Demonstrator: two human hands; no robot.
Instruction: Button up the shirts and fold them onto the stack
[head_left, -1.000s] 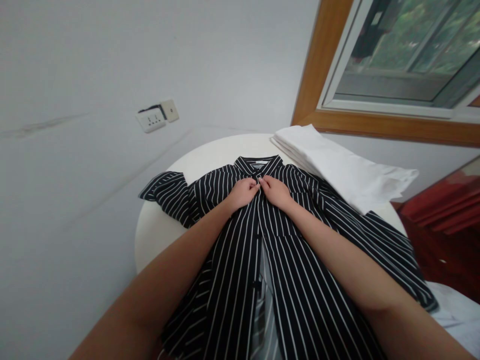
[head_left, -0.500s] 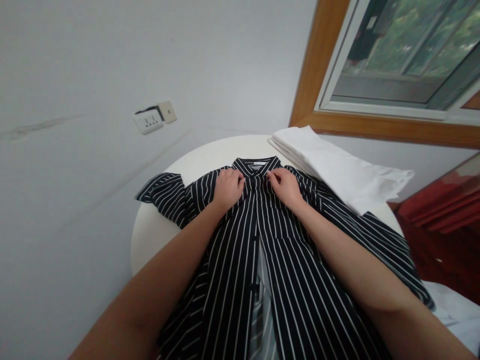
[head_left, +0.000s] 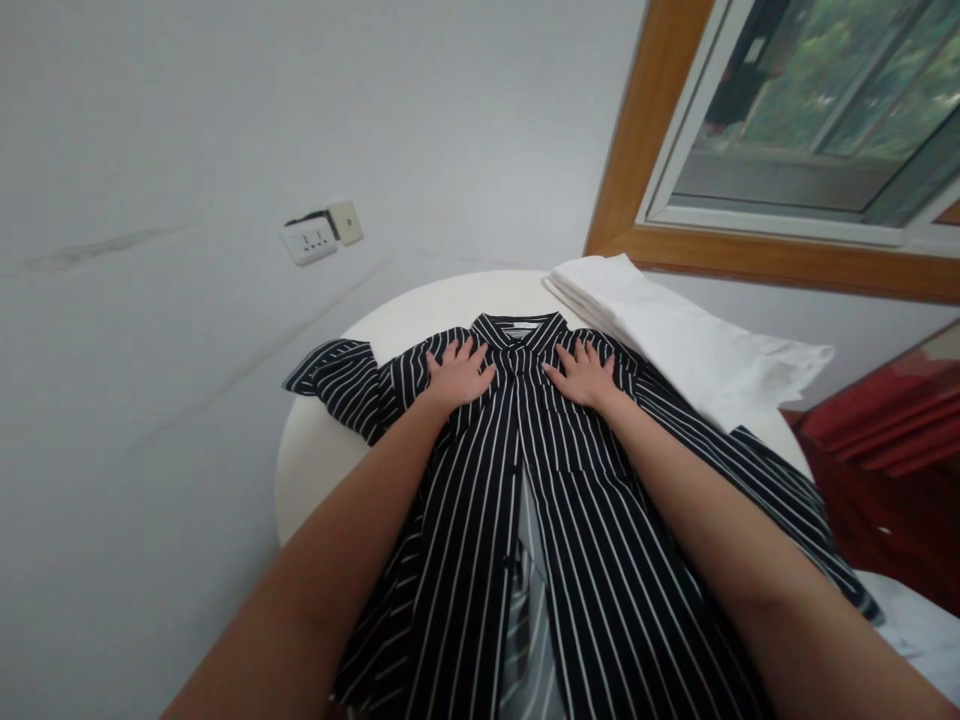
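A black shirt with thin white stripes lies front up on a round white table, collar at the far side. My left hand rests flat on the shirt's chest just left of the collar, fingers spread. My right hand lies flat on the chest to the right of the collar, fingers also spread. Neither hand holds anything. The shirt's front is closed near the collar and gapes apart lower down, toward me.
A folded white cloth lies on the table's far right, beside the shirt. A grey wall with a white socket plate is behind. A wood-framed window is at upper right, and red-brown furniture stands at the right.
My hands were pinched together at the shirt's top button below the collar. They have let go, moved apart and flattened on the chest either side of the collar.
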